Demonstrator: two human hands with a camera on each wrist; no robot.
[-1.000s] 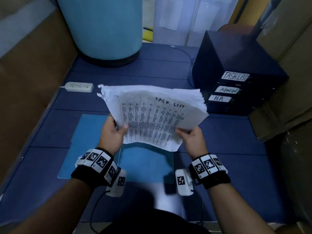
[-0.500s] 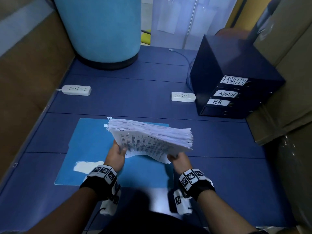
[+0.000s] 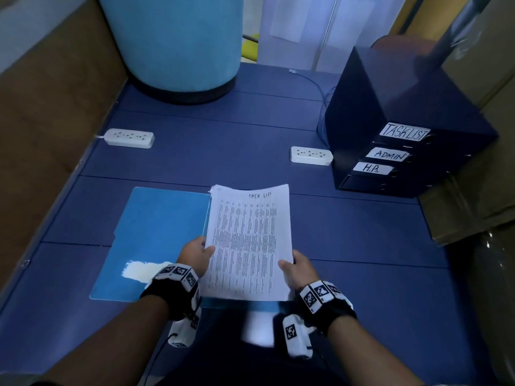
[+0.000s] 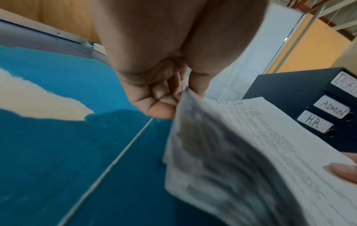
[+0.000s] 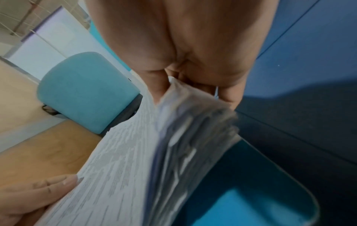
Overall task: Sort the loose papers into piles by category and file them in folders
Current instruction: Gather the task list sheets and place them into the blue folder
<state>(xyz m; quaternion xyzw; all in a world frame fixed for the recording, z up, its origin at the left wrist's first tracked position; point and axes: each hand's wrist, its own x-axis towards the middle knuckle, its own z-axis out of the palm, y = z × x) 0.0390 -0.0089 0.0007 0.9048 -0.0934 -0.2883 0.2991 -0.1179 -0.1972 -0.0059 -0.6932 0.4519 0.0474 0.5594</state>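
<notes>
**Task-list stack gripped at both sides over the open folder**

Both hands on the stack of papers [image 3: 249, 243], headed "TASK LIST" in handwriting. Left hand [image 3: 195, 256] pinching the stack's 9 o'clock edge, thumb on top, fingers curled beneath. Right hand [image 3: 296, 270] clamped on the 4 o'clock corner the same way. Printed columns below the heading too fine to read. Sheet edges blurred in both wrist views; sheet count impossible to tell.

Underneath, a blue folder [image 3: 156, 235] lying open on the blue table [image 3: 223, 157], its right half mostly hidden by the stack. Torn pale patch [image 3: 140, 270] on the left leaf, partly covered by the left wristband. Whether the stack touches the folder or hangs just above: cannot tell.

At 2 o'clock, a dark drawer box [image 3: 401, 115] labelled TASKLIST, ADMIN, H.R.; lowest drawer's label not visible. White power strip [image 3: 311, 155] just beside its left face, another power strip [image 3: 129, 138] at 10 o'clock near the brown side panel [image 3: 53, 112]. Big light-blue cylinder [image 3: 172, 37] at 12 o'clock, top cut off. Open tabletop between stack and box, and to 3 o'clock.
</notes>
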